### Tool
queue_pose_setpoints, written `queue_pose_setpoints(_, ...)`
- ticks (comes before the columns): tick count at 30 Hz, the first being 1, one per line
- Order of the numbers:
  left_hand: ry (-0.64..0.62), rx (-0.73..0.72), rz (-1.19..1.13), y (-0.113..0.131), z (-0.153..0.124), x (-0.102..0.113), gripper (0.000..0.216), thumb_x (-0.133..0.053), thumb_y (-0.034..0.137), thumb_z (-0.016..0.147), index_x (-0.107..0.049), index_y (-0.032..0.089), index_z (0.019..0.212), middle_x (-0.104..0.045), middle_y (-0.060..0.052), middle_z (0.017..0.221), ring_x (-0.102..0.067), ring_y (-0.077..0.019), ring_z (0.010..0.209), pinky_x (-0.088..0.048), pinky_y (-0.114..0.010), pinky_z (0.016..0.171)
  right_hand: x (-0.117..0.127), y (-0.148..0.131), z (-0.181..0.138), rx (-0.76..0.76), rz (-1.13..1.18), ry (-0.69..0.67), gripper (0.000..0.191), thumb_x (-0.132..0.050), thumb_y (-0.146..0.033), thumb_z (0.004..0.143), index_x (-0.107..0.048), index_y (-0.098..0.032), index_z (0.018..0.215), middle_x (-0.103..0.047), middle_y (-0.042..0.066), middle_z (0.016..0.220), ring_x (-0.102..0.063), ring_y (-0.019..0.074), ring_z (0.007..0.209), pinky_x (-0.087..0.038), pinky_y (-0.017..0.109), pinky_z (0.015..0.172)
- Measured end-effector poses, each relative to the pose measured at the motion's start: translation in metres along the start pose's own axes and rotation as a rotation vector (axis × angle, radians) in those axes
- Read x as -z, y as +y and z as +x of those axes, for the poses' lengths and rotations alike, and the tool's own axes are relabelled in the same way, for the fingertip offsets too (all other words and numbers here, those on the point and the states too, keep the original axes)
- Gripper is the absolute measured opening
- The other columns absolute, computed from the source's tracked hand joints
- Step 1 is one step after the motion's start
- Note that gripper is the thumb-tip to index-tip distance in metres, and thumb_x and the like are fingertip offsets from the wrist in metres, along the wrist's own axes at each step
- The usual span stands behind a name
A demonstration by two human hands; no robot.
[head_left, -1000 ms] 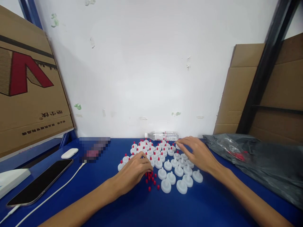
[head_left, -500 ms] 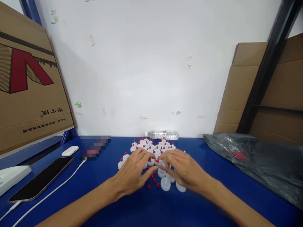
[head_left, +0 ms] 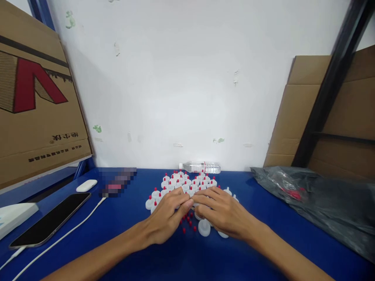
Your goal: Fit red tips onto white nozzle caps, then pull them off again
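Many small white plastic caps (head_left: 187, 183) stand in rows on the blue table (head_left: 123, 238); several carry a red tip. Loose red tips (head_left: 189, 224) lie in front of them. My left hand (head_left: 166, 216) and my right hand (head_left: 224, 214) meet fingertip to fingertip over the front rows, fingers pinched together. What they pinch between them is hidden by the fingers. A bare white cap (head_left: 204, 228) lies just under my right hand.
A clear water bottle (head_left: 200, 167) lies against the wall. A phone (head_left: 49, 224) on a white cable (head_left: 58, 242) and a white case (head_left: 86, 185) are at left. Cardboard boxes (head_left: 38, 101) flank both sides. A dark plastic bag (head_left: 316, 199) covers the right.
My right hand came in from the far right rows to the middle and met my left hand; the two hands now touch at the fingertips, slightly nearer to me.
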State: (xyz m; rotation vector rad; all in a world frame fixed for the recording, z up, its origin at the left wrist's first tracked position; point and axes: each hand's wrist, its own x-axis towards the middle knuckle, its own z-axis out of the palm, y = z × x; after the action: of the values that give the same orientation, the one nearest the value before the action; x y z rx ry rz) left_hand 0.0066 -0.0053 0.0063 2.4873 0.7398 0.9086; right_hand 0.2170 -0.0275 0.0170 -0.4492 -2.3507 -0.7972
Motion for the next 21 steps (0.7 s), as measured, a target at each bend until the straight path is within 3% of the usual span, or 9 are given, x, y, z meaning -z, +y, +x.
queue_pose_setpoints(4, 0.015, 0.185, -0.437, -0.003, 0.002, 0.003, 0.055, -0.029, 0.044, 0.105, -0.043, 0.018, 0.059, -0.046, 0.001, 0.054, -0.043, -0.0140, 0.058, -0.033, -0.030, 0.063, 0.011, 0.020, -0.013, -0.017, -0.101, 0.042, 0.021, -0.045, -0.008, 0.098, -0.062, -0.018, 0.091, -0.072, 0.006, 0.103, -0.063, 0.0212, 0.101, -0.050, 0.035, 0.083)
queue_pose_setpoints(6, 0.097, 0.220, -0.529, -0.007, 0.003, 0.009, 0.056, -0.031, 0.044, 0.104, -0.041, 0.019, 0.055, -0.043, 0.001, 0.049, -0.039, -0.0134, 0.055, -0.032, -0.029, 0.062, 0.019, 0.040, -0.030, -0.156, -0.121, 0.068, 0.022, -0.046, -0.005, 0.096, -0.063, -0.019, 0.093, -0.072, 0.007, 0.100, -0.064, 0.0218, 0.099, -0.051, 0.035, 0.082)
queue_pose_setpoints(9, 0.204, 0.222, -0.470, -0.011, 0.004, 0.017, 0.054, -0.036, 0.046, 0.102, -0.037, 0.019, 0.056, -0.039, 0.003, 0.050, -0.033, -0.0116, 0.054, -0.029, -0.028, 0.059, 0.025, 0.068, -0.054, -0.522, -0.080, 0.094, 0.007, -0.058, -0.022, 0.096, -0.064, -0.021, 0.094, -0.070, 0.007, 0.096, -0.065, 0.0225, 0.091, -0.052, 0.036, 0.079)
queue_pose_setpoints(12, 0.196, 0.216, -0.362, -0.011, 0.004, 0.016, 0.047, -0.043, 0.048, 0.100, -0.042, 0.018, 0.064, -0.042, 0.004, 0.060, -0.035, -0.0111, 0.058, -0.027, -0.026, 0.056, 0.018, 0.080, -0.068, -0.728, -0.006, -0.015, 0.021, -0.059, -0.040, 0.095, -0.066, -0.023, 0.104, -0.071, 0.006, 0.104, -0.066, 0.0249, 0.096, -0.052, 0.039, 0.085)
queue_pose_setpoints(17, 0.122, 0.230, -0.146, -0.011, 0.004, 0.008, 0.025, -0.052, 0.039, 0.098, -0.066, 0.019, 0.094, -0.062, 0.000, 0.082, -0.049, -0.0127, 0.069, -0.035, -0.024, 0.061, -0.002, 0.075, -0.076, -0.761, 0.134, -0.324, 0.040, -0.036, -0.046, 0.104, -0.069, -0.024, 0.110, -0.072, 0.007, 0.114, -0.064, 0.0280, 0.109, -0.049, 0.041, 0.092)
queue_pose_setpoints(21, 0.133, 0.165, -0.063, -0.017, 0.003, 0.007, 0.019, -0.057, 0.032, 0.096, -0.073, 0.023, 0.101, -0.067, -0.001, 0.092, -0.056, -0.0128, 0.075, -0.039, -0.023, 0.063, -0.004, 0.072, -0.078, -0.812, 0.226, -0.439, 0.052, -0.026, -0.047, 0.105, -0.070, -0.023, 0.091, -0.075, 0.007, 0.093, -0.070, 0.0258, 0.090, -0.049, 0.035, 0.081)
